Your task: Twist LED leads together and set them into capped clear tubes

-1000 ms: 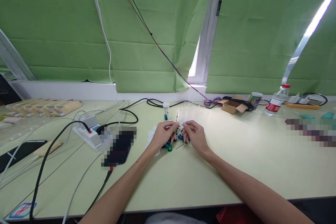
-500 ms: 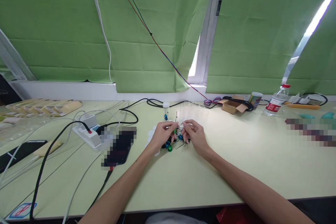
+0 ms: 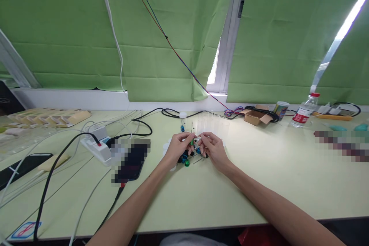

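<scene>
My left hand (image 3: 179, 148) is closed in a pinch. By its fingertips stands a small green piece (image 3: 191, 142) with a thin upright metal wire, seemingly in its grip. Opposite, my right hand (image 3: 212, 148) pinches with thumb and forefinger almost touching the left fingertips; what lies in it is too small to make out. Beneath both hands is a heap of small blue, black and green parts with thin metal legs, among them a round green one (image 3: 187, 163) and a blue one (image 3: 183, 158). My hands hide part of this heap.
Behind the hands stand a white-capped clear vial (image 3: 182, 122) and a clear plastic box (image 3: 211, 121). Left lie a phone (image 3: 135, 161), a power strip (image 3: 98, 150) and cables. At the back right are a cardboard box (image 3: 253, 117), a can (image 3: 281, 110) and a water bottle (image 3: 305, 111).
Almost nothing differs. The thin wire by my left fingertips has shifted and tilted slightly to the left; both hands stay in place over the heap.
</scene>
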`<state>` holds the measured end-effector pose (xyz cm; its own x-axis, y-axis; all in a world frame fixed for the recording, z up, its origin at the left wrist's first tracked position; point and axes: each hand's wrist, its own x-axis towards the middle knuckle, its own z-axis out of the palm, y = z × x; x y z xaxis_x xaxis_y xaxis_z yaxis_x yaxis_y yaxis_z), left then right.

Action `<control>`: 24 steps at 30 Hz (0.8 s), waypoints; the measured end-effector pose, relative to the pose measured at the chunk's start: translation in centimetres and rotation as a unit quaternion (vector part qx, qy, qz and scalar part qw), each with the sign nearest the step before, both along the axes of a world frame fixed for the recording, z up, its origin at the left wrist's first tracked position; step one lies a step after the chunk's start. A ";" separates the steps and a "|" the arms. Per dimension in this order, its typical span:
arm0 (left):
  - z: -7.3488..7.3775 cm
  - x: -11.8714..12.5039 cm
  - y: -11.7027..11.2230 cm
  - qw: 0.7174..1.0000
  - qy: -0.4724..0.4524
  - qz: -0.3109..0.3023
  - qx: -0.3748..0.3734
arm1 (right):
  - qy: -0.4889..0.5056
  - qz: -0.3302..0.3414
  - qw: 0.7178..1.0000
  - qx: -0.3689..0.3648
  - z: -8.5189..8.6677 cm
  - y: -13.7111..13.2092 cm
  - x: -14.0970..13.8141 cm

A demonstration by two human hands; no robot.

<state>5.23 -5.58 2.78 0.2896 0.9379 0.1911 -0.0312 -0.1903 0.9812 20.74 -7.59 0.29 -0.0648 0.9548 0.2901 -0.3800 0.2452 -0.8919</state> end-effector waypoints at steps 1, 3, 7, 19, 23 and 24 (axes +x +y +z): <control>0.0 0.0 0.0 1.000 0.001 0.002 0.000 | -0.001 0.000 1.000 0.001 0.0 0.0 0.0; 0.1 0.1 0.0 1.000 -0.002 0.002 -0.001 | -0.001 -0.001 1.000 0.001 -0.1 0.1 0.0; 0.3 0.3 -0.2 1.000 -0.017 0.012 -0.004 | -0.001 -0.002 1.000 -0.001 -0.1 0.1 0.0; -0.6 0.0 0.4 1.000 -0.012 0.000 0.002 | -0.007 -0.009 1.000 0.007 -0.3 0.2 0.0; -0.8 -0.1 0.5 1.000 -0.008 -0.002 0.008 | -0.015 -0.013 1.000 0.005 -0.2 0.1 0.0; -0.8 -0.1 0.5 1.000 -0.006 -0.003 0.008 | -0.018 -0.014 1.000 0.005 -0.2 0.1 0.0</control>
